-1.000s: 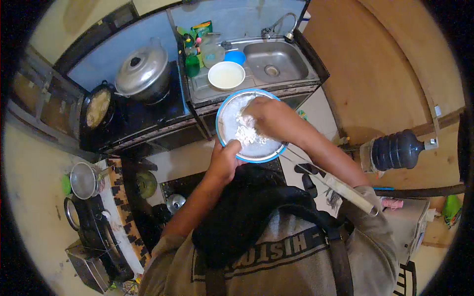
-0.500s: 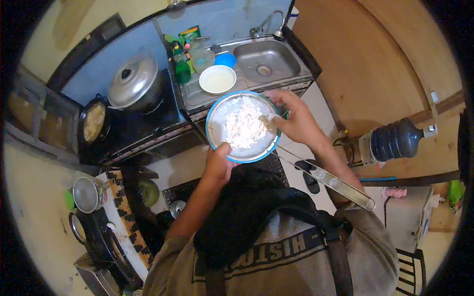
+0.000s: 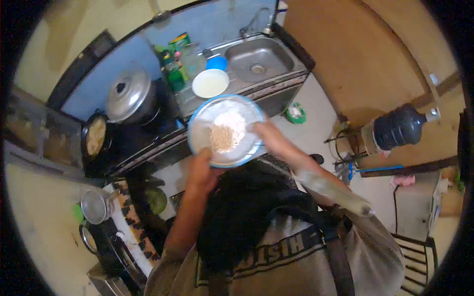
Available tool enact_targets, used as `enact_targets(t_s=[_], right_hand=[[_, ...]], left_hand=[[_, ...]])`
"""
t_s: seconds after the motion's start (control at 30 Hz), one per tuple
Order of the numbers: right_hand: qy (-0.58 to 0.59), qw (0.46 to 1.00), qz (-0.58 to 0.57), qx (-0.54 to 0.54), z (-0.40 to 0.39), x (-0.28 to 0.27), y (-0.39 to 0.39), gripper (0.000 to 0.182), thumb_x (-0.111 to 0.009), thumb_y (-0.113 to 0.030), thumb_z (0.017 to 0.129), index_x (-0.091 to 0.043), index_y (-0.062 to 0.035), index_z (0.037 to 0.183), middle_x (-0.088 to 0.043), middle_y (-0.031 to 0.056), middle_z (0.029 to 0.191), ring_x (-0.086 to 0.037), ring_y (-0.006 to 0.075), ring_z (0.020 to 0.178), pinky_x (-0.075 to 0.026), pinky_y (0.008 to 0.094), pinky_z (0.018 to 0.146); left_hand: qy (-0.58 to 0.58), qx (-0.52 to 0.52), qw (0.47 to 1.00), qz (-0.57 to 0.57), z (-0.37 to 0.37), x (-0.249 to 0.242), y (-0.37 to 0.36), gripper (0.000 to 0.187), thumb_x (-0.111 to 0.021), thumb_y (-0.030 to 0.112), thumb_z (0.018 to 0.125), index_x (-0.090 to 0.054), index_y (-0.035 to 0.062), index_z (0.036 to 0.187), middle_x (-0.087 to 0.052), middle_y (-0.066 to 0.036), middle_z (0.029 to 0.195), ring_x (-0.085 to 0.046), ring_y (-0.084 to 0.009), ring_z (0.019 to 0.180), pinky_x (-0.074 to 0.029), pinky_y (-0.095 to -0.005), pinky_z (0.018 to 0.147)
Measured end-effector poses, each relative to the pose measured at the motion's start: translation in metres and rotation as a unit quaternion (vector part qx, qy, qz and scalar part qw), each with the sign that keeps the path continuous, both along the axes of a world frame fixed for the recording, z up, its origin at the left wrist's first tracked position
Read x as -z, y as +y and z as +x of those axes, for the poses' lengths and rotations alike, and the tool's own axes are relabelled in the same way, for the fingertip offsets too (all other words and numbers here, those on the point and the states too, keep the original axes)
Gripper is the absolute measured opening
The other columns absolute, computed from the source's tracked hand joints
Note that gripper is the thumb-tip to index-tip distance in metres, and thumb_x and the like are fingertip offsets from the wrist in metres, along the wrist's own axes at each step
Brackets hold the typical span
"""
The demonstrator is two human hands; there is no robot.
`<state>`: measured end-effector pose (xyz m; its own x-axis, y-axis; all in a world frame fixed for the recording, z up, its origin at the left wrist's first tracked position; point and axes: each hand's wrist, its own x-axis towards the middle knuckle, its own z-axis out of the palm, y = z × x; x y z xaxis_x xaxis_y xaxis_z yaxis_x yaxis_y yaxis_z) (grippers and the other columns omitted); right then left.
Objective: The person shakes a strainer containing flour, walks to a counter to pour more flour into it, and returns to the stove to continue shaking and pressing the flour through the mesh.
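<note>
Counter [image 3: 197, 98]: long, dark-fronted, runs along the blue wall; it's the landmark here.
Sink [image 3: 257, 58]: stainless steel, rectangular basin with round drain, at the counter's right end.
Water jug [image 3: 397, 129]: dark blue plastic, lying on its side, well right of the counter against the wood wall.
Pot [image 3: 129, 95]: round, grey metal, domed lid with a dark knob, on the stove part of the counter, left of the sink.
Pan [image 3: 95, 135]: black, round, pale yellowish food inside, at the counter's left end.
Plate [image 3: 197, 140]: round, shiny metal with a blue rim, held in the air just in front of the counter, below the white bowl. Holds a loose heap of white shredded or grainy stuff, part of it tan.
Bowl [image 3: 210, 83]: white, round, pale inside, on the counter between pot and sink.
Left hand [image 3: 199, 170]: grips the plate's near rim, fingers curled under, thumb on top.
Right hand [image 3: 265, 132]: at the plate's right rim, touching it; motion-blurred, so I cannot tell how far the fingers spread.
</note>
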<state>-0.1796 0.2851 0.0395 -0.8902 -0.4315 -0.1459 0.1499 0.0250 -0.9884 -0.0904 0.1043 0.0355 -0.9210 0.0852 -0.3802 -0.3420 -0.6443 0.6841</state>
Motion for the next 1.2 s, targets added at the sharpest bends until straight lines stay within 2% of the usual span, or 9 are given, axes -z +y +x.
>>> enact_targets(t_s=[0.1,0.17,0.23,0.37,0.6,0.77,0.9,1.0,1.2], right_hand=[[-0.108,0.981,-0.156,-0.031,-0.003,-0.017,0.02,0.052,-0.046,-0.017,0.078,-0.035,0.0051,0.124,-0.049,0.016,0.114,-0.043,0.0208,0.109,-0.033,0.0306,0.094],[0.01,0.998,0.056,0.014,-0.005,0.008,0.021,0.055,-0.045,-0.015,0.077,-0.033,0.0047,0.127,-0.049,0.0154,0.118,-0.048,0.0204,0.107,-0.038,0.0312,0.093],[0.016,1.0,0.002,0.027,0.002,-0.015,0.025,0.057,-0.045,-0.013,0.075,-0.033,0.0033,0.128,-0.049,0.0144,0.116,-0.049,0.0201,0.106,-0.038,0.0317,0.092],[-0.059,0.983,-0.162,0.061,-0.01,-0.004,0.071,0.049,-0.043,-0.012,0.075,-0.038,0.0035,0.122,-0.048,0.0147,0.114,-0.044,0.0208,0.107,-0.034,0.0304,0.093],[0.012,0.996,-0.022,0.08,-0.036,0.006,0.135,0.05,-0.046,-0.02,0.079,-0.037,0.0014,0.123,-0.048,0.0122,0.112,-0.045,0.0195,0.102,-0.036,0.0308,0.09],[-0.158,0.972,0.17,-0.016,-0.026,-0.036,0.215,0.068,-0.054,-0.031,0.083,-0.023,0.0024,0.134,-0.052,0.0154,0.114,-0.054,0.0186,0.091,-0.045,0.0342,0.075],[-0.266,0.957,0.08,-0.086,-0.006,-0.034,0.254,0.07,-0.059,-0.018,0.08,-0.022,0.005,0.135,-0.061,0.0147,0.098,-0.059,0.0169,0.076,-0.047,0.0278,0.064],[-0.275,0.952,0.107,-0.085,-0.003,0.008,0.244,0.058,-0.058,-0.006,0.075,-0.037,0.0063,0.127,-0.062,0.009,0.077,-0.055,0.012,0.058,-0.043,0.0228,0.051],[-0.322,0.926,0.189,0.064,-0.001,0.016,0.194,0.042,-0.053,-0.004,0.073,-0.055,-0.001,0.116,-0.06,0.0039,0.072,-0.052,0.0105,0.057,-0.041,0.024,0.05]], left_hand=[[-0.082,-0.047,0.985,-0.142,0.003,0.005,0.025,0.045,-0.038,0.015,0.082,-0.04,-0.0034,0.123,-0.052,-0.019,0.116,-0.058,-0.0289,0.096,-0.053,-0.0406,0.067],[-0.07,-0.011,0.997,-0.028,-0.008,-0.002,0.023,0.044,-0.039,0.012,0.081,-0.04,-0.0034,0.122,-0.051,-0.018,0.116,-0.058,-0.0289,0.096,-0.053,-0.0385,0.067],[-0.022,0.021,0.999,-0.04,-0.006,-0.013,0.022,0.052,-0.037,0.015,0.08,-0.033,-0.0033,0.128,-0.048,-0.021,0.12,-0.053,-0.0346,0.106,-0.05,-0.0486,0.081],[0.046,-0.016,0.999,-0.023,-0.026,-0.001,0.069,0.054,-0.043,0.012,0.075,-0.036,-0.005,0.126,-0.047,-0.018,0.123,-0.047,-0.0307,0.114,-0.037,-0.0447,0.099],[0.123,-0.006,0.986,0.115,-0.062,0.063,0.118,0.061,-0.054,0.018,0.077,-0.03,-0.0009,0.131,-0.042,-0.015,0.129,-0.042,-0.0279,0.119,-0.032,-0.0431,0.103],[0.131,-0.023,0.98,0.15,-0.085,0.103,0.155,0.057,-0.045,0.006,0.084,-0.023,0.0092,0.136,-0.036,-0.013,0.134,-0.039,-0.0275,0.121,-0.031,-0.0449,0.102],[0.108,-0.01,0.988,0.11,-0.108,0.137,0.173,0.054,-0.042,0.004,0.086,-0.022,0.0138,0.136,-0.035,-0.013,0.134,-0.037,-0.0286,0.123,-0.033,-0.0455,0.101],[-0.012,0.012,0.997,0.07,-0.126,0.144,0.166,0.054,-0.043,0.006,0.087,-0.02,0.0147,0.136,-0.035,-0.012,0.134,-0.035,-0.029,0.124,-0.034,-0.0466,0.1],[0.075,0.189,0.971,0.127,-0.171,0.249,0.139,0.064,-0.057,0.024,0.085,-0.02,0.0139,0.136,-0.032,-0.012,0.136,-0.036,-0.0281,0.123,-0.034,-0.0456,0.1]])
